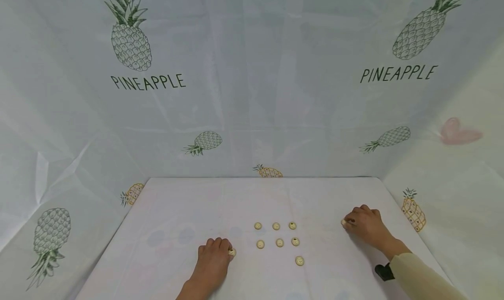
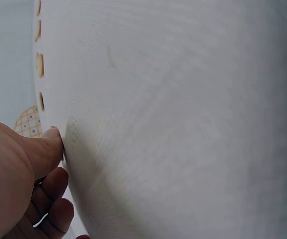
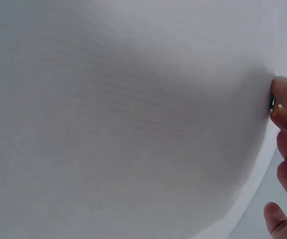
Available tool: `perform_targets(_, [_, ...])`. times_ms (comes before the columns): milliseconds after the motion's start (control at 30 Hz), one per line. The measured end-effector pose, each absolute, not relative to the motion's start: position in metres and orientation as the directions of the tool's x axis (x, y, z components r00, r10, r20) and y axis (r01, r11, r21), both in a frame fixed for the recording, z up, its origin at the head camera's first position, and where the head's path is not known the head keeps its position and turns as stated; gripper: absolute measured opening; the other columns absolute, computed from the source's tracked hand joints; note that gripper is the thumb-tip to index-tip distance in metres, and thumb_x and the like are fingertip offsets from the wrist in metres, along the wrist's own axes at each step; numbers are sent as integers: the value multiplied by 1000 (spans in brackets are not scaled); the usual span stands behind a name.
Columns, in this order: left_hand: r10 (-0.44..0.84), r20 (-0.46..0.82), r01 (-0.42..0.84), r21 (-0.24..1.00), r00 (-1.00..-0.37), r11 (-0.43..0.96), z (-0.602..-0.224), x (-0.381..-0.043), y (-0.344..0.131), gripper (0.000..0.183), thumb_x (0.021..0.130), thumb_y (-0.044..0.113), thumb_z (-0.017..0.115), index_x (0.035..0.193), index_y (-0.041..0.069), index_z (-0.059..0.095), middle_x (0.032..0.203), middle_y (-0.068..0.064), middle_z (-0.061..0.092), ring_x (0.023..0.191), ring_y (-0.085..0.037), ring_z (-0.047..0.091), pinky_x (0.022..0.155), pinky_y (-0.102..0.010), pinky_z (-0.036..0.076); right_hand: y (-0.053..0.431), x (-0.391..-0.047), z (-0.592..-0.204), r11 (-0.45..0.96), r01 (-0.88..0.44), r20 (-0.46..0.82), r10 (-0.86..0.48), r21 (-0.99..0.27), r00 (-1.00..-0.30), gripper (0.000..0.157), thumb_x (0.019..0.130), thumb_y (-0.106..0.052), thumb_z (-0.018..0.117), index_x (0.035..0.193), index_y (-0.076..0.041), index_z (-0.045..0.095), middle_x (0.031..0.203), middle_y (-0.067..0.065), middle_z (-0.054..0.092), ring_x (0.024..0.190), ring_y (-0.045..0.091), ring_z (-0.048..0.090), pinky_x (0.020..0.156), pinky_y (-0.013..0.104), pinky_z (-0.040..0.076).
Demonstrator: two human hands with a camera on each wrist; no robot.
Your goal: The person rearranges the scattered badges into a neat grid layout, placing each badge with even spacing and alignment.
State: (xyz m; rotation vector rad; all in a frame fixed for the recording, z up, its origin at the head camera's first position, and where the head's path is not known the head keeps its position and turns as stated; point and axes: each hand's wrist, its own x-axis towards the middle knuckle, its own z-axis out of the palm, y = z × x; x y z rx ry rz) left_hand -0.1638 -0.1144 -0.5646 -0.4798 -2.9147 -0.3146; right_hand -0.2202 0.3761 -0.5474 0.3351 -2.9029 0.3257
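Observation:
Small round cream discs with raised rims and dark marks on top lie in the middle of the white-covered table, among them a disc at the front right of the group. My left hand is to the left of the group, its thumb and fingers pinching one disc at the table surface. To the right and farther back, my right hand pinches another disc between thumb and forefinger. In the right wrist view, a thin edge of that disc shows between the fingertips.
Two rows of three discs stand in front of me, one more disc nearer. Pale cloth printed with pineapples walls the table at the back and sides. A dark strap piece shows at my right sleeve.

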Motion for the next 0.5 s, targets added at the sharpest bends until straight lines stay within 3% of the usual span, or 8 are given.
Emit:
perform_targets(233, [309, 229, 349, 166, -923, 922, -565, -164, -115, 25, 87, 27, 85, 95, 16, 64, 87, 5, 57, 78, -13, 46, 71, -39, 41, 369, -217, -552, 959, -262, 304, -218, -112, -927, 16, 87, -24, 81, 94, -15, 70, 97, 2, 67, 101, 32, 57, 89, 63, 40])
perform_targets(500, [310, 222, 347, 156, -925, 925, -562, -164, -115, 25, 87, 28, 85, 95, 15, 65, 86, 5, 58, 78, -14, 47, 69, -39, 41, 341, -213, -557, 932, -363, 480, -327, 19, -814, 21, 81, -24, 76, 92, -14, 62, 93, 2, 59, 99, 31, 54, 91, 58, 39])
